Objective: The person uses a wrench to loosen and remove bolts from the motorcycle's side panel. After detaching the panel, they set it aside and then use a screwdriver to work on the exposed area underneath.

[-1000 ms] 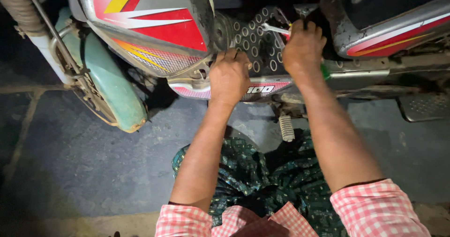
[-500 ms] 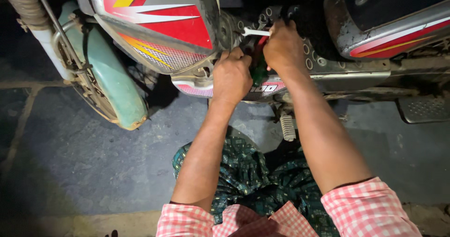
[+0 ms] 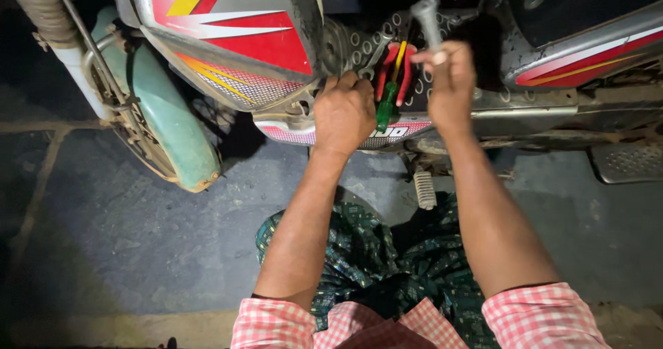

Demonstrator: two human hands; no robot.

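Head view looks down on our two bare hands at the side of one motorcycle parked on the dark paved floor. Our right hand (image 3: 450, 83) has its grip closed around one grey metal socket wrench (image 3: 427, 19), whose shaft stands up above the fingers. Our left hand (image 3: 344, 113) is curled into a fist, pressed against the engine side; whether its grip holds anything we cannot tell. Between the two grips we count one green-handled screwdriver with a yellow shaft (image 3: 387, 104), lying just beside a pair of red-handled pliers (image 3: 395, 66) on the perforated black metal engine cover (image 3: 366, 42). Left of the left grip sits one red, white and yellow side panel (image 3: 235, 38), and further left one pale green fender (image 3: 166, 124). Below the right grip, one ribbed footpeg (image 3: 425, 189) hangs.
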